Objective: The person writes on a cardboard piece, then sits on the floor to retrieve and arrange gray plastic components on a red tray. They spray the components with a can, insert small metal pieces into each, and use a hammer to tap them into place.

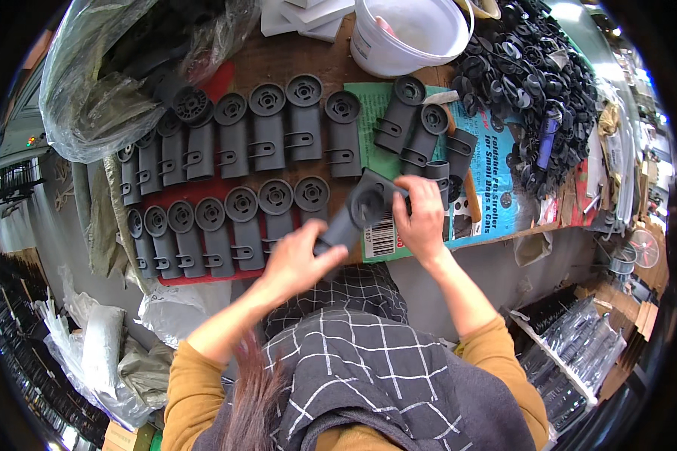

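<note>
Near the table's front edge, my left hand (301, 259) is closed round the tube end of a dark grey plastic joint piece (365, 207) with a round socket head. My right hand (423, 218) pinches a dark plastic part (384, 185) against the head of that piece; blur hides where one ends and the other begins. Left of my hands, similar grey joint pieces stand in two rows, a back row (267, 124) and a front row (242, 225). Beyond my right hand lie several more pieces (426, 135), some tilted.
A large heap of small black plastic parts (504, 83) covers the back right, with a purple-handled tool (547, 139) on it. A white bucket (406, 45) stands at the back. Printed cardboard (493, 203) lies under my right side. Clear plastic bagging (90, 98) bulges at the far left.
</note>
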`<control>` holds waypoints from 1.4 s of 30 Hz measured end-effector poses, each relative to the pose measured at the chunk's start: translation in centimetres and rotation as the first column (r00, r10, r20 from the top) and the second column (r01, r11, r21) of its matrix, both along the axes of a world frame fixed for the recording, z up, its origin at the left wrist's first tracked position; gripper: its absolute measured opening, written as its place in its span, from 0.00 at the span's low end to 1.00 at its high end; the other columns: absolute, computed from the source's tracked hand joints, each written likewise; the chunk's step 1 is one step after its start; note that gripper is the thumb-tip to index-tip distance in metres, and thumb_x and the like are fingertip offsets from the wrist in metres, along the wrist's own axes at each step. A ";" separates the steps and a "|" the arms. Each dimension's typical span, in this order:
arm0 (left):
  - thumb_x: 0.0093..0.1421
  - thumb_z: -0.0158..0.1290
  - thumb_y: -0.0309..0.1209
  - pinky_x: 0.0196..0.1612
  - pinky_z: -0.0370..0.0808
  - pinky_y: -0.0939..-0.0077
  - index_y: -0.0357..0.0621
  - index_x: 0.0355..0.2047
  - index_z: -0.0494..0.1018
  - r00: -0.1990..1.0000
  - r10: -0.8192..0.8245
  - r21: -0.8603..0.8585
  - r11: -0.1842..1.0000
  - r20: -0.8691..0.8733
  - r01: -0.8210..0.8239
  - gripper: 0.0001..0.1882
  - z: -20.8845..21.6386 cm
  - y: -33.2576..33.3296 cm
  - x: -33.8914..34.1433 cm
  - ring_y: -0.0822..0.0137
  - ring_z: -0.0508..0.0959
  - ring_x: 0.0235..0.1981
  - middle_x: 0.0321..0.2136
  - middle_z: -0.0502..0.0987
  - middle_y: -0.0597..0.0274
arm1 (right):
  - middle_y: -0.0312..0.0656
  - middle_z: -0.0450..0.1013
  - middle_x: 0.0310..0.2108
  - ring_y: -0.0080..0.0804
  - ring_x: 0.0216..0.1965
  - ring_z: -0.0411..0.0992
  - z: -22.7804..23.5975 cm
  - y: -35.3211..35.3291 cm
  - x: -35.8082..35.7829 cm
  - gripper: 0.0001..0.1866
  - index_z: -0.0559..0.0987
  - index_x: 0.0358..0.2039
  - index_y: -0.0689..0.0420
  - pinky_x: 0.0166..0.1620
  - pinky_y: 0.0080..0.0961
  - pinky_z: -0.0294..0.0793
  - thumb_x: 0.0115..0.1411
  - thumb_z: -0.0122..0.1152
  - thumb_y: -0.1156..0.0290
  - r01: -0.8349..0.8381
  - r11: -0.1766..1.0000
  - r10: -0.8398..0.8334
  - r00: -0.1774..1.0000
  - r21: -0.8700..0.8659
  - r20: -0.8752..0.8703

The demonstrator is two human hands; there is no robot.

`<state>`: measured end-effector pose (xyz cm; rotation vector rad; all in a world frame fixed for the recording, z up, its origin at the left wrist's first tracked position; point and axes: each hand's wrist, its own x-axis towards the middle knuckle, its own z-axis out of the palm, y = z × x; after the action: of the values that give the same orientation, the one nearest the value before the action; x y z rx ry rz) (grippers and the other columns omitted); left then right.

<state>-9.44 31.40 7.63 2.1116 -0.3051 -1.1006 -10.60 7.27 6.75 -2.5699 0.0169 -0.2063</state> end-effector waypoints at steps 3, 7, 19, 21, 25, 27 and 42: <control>0.63 0.51 0.49 0.50 0.71 0.65 0.35 0.56 0.62 0.845 0.297 -0.059 0.932 -0.444 -0.359 0.32 -2.3 -2.0 -5.2 0.55 0.76 0.48 0.47 0.74 0.45 | 0.50 0.70 0.47 0.48 0.49 0.67 -3.5 -1.5 -2.5 0.28 0.69 0.53 0.62 0.52 0.39 0.67 0.49 0.64 0.75 -0.101 0.983 0.079 0.986 -0.151 -0.146; 0.66 0.48 0.47 0.51 0.69 0.67 0.36 0.57 0.60 0.787 0.505 -0.055 0.829 -0.353 -0.557 0.29 -5.0 -3.1 -8.0 0.57 0.75 0.47 0.45 0.74 0.45 | 0.49 0.68 0.48 0.48 0.51 0.63 -5.0 -3.7 -4.2 0.35 0.66 0.56 0.62 0.54 0.39 0.65 0.46 0.67 0.72 -0.091 0.975 0.025 0.952 -0.205 -0.304; 0.62 0.54 0.32 0.51 0.72 0.64 0.41 0.65 0.45 0.796 0.491 -0.188 0.796 -0.355 -0.575 0.38 -3.5 -4.1 -8.2 0.58 0.77 0.45 0.55 0.66 0.42 | 0.55 0.60 0.60 0.46 0.58 0.65 -11.6 -1.9 -8.0 0.43 0.58 0.52 0.52 0.58 0.38 0.66 0.42 0.79 0.71 -0.001 0.881 -0.133 0.959 0.472 0.249; 0.61 0.54 0.33 0.50 0.73 0.64 0.40 0.64 0.50 0.846 0.455 -0.130 0.855 -0.278 -0.502 0.35 -2.3 -3.5 -8.0 0.56 0.78 0.44 0.55 0.65 0.42 | 0.56 0.58 0.60 0.48 0.58 0.64 -12.8 -1.3 -8.9 0.42 0.58 0.53 0.53 0.58 0.40 0.66 0.42 0.78 0.73 0.032 0.866 -0.176 0.954 0.499 0.245; 0.56 0.59 0.36 0.48 0.73 0.64 0.39 0.56 0.63 0.962 0.273 -0.032 0.962 0.018 -0.272 0.30 -0.7 -2.8 -7.0 0.54 0.75 0.44 0.53 0.66 0.50 | 0.56 0.58 0.59 0.53 0.59 0.62 -12.1 -2.1 -12.6 0.40 0.59 0.58 0.56 0.60 0.42 0.63 0.46 0.69 0.78 0.096 0.952 -0.130 0.986 0.291 0.100; 0.55 0.60 0.36 0.50 0.72 0.63 0.39 0.56 0.64 0.970 0.093 -0.067 0.995 0.224 -0.080 0.31 -0.9 -3.2 -6.2 0.53 0.73 0.48 0.52 0.67 0.50 | 0.56 0.59 0.58 0.55 0.58 0.61 -10.5 -3.1 -13.9 0.38 0.60 0.60 0.58 0.60 0.43 0.62 0.48 0.66 0.79 0.071 0.989 -0.069 0.997 0.129 -0.018; 0.39 0.69 0.42 0.62 0.46 0.28 0.64 0.63 0.62 0.602 -0.384 0.360 0.918 0.700 0.167 0.48 -5.6 -7.0 10.2 0.43 0.47 0.68 0.67 0.54 0.62 | 0.61 0.57 0.60 0.59 0.60 0.56 -8.7 0.1 6.2 0.28 0.70 0.54 0.59 0.61 0.47 0.59 0.52 0.64 0.70 0.106 0.993 -0.105 0.994 0.049 -0.016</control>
<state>0.74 24.39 2.08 2.7623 -0.9717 -0.3172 -4.42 7.33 -1.94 -2.5231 0.1612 -0.2261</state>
